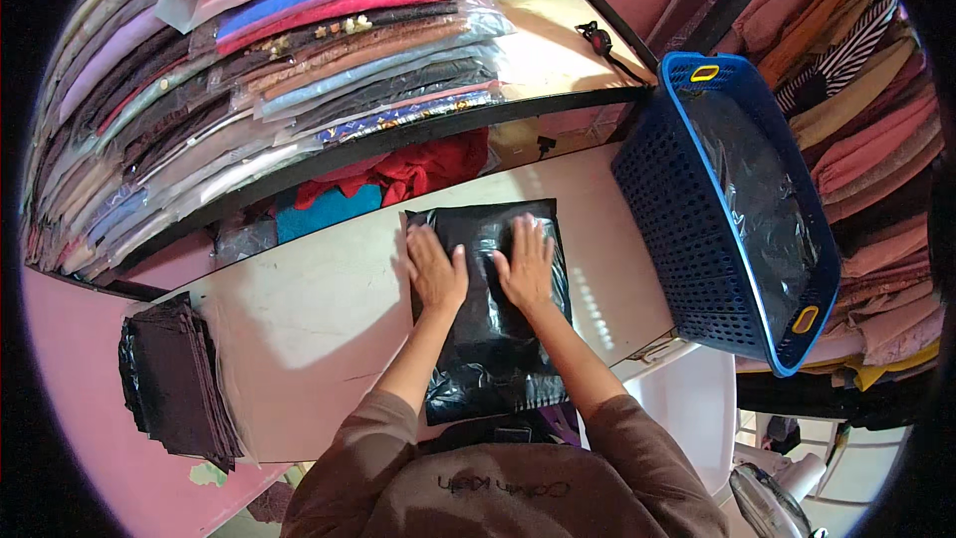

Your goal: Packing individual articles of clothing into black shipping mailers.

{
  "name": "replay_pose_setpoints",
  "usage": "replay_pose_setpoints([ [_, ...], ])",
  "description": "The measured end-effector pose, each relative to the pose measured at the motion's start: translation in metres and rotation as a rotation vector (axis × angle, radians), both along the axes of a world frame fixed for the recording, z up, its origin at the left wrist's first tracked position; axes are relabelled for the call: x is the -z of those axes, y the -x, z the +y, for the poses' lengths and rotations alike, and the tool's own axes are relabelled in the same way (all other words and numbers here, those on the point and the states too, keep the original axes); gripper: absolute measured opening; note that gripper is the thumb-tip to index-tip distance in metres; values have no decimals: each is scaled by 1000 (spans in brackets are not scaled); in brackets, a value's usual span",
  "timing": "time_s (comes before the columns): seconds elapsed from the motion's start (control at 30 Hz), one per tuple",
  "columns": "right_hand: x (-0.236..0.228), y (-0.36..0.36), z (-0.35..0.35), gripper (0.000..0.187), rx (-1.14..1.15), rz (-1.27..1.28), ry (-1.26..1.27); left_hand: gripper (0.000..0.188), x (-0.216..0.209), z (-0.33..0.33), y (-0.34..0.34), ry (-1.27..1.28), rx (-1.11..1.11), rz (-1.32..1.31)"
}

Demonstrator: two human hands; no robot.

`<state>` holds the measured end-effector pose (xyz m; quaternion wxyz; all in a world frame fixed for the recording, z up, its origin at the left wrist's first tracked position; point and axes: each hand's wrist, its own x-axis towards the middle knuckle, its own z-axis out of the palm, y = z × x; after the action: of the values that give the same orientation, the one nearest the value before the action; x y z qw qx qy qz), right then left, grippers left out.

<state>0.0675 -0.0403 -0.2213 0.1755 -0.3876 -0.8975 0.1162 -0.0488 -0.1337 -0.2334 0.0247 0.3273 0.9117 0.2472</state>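
Observation:
A glossy black plastic mailing bag [478,339] lies flat on the pale tabletop [309,319] in front of me, its near edge close to my body. My left hand [434,269] rests on the bag's upper left part, fingers stretched out and thumb apart. On its upper right part lies my right hand [526,264], also flat with fingers spread and a little blurred. Neither hand grips anything. What is inside the bag cannot be seen.
A stack of dark bags [174,379] lies at the table's left end. To the right stands a blue perforated basket [662,189] holding black plastic packages [757,209]. Folded garments in clear bags [339,30] fill the shelf behind; clothes [876,169] hang at far right.

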Motion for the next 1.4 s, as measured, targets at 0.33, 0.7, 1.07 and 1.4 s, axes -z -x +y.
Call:
replay_pose_setpoints([
  [0.33,16,18,21,66,-159,-198,24,63,14,5,45,143,186,101],
  [0.7,-1,-48,9,64,100,36,45,60,-34,-39,3,-19,304,71],
  [1.07,19,-104,-35,63,-167,-206,60,54,13,-122,-20,258,1025,230],
  [1.4,-24,-220,-44,71,-785,-543,250,93,-9,-195,7,407,1472,50],
])
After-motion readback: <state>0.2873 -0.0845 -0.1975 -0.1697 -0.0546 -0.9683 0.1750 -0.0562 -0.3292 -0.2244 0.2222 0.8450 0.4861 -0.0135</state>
